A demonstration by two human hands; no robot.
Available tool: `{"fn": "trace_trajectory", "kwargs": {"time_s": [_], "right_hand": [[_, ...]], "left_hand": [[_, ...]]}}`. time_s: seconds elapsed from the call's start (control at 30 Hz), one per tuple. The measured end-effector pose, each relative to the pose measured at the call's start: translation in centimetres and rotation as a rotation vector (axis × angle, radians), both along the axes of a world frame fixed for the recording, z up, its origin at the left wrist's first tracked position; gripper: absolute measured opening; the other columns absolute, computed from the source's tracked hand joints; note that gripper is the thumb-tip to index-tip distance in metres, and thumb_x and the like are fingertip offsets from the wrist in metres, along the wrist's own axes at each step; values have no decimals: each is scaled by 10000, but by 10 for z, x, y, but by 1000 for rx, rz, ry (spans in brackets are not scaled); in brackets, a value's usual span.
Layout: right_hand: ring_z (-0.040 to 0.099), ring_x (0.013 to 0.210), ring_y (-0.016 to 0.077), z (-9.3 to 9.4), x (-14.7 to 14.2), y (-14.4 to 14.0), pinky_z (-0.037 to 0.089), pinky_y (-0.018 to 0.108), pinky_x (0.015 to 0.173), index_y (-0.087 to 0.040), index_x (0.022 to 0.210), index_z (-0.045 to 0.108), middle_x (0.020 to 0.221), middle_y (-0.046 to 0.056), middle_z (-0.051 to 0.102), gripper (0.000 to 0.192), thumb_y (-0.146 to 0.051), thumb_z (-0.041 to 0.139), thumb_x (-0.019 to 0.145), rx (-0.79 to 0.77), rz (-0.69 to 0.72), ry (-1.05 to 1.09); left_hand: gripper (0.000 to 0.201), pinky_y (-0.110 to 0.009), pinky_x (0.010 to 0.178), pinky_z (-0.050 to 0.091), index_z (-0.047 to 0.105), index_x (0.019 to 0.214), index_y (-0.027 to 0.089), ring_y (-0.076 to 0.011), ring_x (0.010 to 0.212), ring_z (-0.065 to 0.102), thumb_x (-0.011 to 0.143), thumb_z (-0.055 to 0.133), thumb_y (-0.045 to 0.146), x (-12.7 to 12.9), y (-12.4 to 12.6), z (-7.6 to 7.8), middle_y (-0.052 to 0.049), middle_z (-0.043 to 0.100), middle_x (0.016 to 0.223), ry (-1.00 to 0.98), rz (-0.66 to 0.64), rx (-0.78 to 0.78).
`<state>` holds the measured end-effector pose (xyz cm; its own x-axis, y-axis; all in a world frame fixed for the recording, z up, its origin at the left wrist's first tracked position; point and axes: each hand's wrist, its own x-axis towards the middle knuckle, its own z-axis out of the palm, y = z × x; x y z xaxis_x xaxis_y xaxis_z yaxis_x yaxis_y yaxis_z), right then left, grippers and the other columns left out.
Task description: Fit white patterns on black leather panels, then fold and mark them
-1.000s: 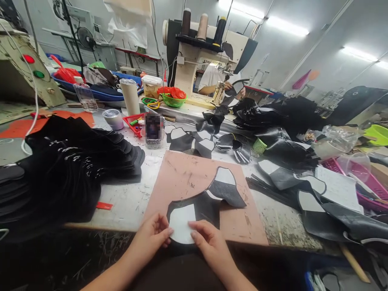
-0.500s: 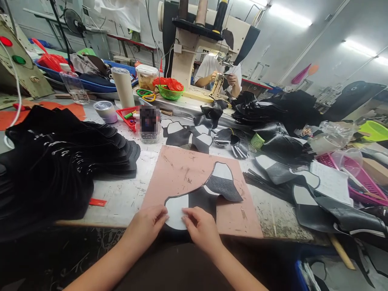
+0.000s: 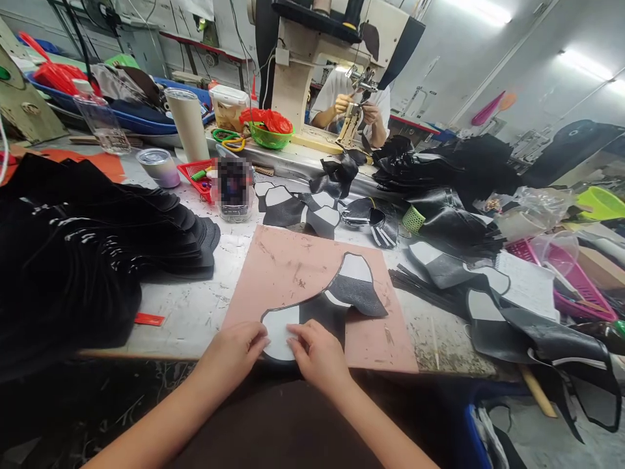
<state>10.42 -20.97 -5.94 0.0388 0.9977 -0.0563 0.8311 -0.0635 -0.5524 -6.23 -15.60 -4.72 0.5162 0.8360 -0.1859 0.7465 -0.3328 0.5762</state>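
Observation:
A black leather piece [image 3: 322, 317], curved like part of a shoe upper, lies on a pink board at the table's front edge. White patches cover both of its ends. My left hand [image 3: 237, 347] pinches the left edge of the near white patch [image 3: 278, 332], thumb and forefinger together. On the right side of that same patch, my right hand [image 3: 319, 352] has its thumb and fingertips closed against the surface. The far white patch [image 3: 355, 268] rests on the board [image 3: 278, 260], away from both hands.
A tall stack of black pieces [image 3: 97, 247] stands at left. More leather pieces [image 3: 488, 316] lie at right beside a pink basket [image 3: 586, 293]. Behind are a phone in a clear case [image 3: 234, 189], a tumbler [image 3: 188, 124] and a sewing machine [image 3: 293, 85], with a person working beyond.
The view has tilted down and shifted slightly, so most things sit a little higher and further left. Both hands stay at the near white patch, almost unmoved on it.

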Motion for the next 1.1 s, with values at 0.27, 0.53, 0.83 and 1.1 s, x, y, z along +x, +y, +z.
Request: {"fn": "trace_trajectory", "kwargs": {"time_s": [0.27, 0.53, 0.83, 1.1], "right_hand": [[597, 763, 200, 27, 16, 15, 414, 264, 576, -332, 1330, 346, 954, 51, 531, 574, -462, 525, 800, -220, 219, -359], [603, 797, 222, 46, 33, -9, 440, 283, 606, -291, 1218, 515, 946, 69, 558, 491, -417, 616, 754, -301, 173, -363], [526, 927, 183, 28, 122, 3, 421, 320, 828, -232, 1125, 586, 979, 61, 562, 311, -281, 408, 875, 240, -303, -82], [431, 1078, 238, -1, 147, 17, 275, 450, 920, -402, 1146, 549, 1132, 33, 509, 345, -420, 553, 801, 114, -168, -187]], "left_hand": [[199, -321, 718, 396, 645, 954, 295, -190, 799, 509, 777, 553, 303, -10, 12, -10, -23, 561, 796, 130, -227, 395], [220, -335, 742, 383, 645, 970, 315, -203, 860, 522, 785, 528, 331, -17, 14, -11, -28, 579, 845, 120, -203, 381], [231, -371, 770, 429, 648, 832, 177, -246, 871, 563, 830, 445, 288, 66, 26, 25, -84, 632, 881, 185, -302, 533], [537, -431, 864, 435, 475, 1228, 82, -312, 1103, 510, 752, 537, 323, 133, -11, 1, -189, 539, 1230, 181, -441, 603]]}}
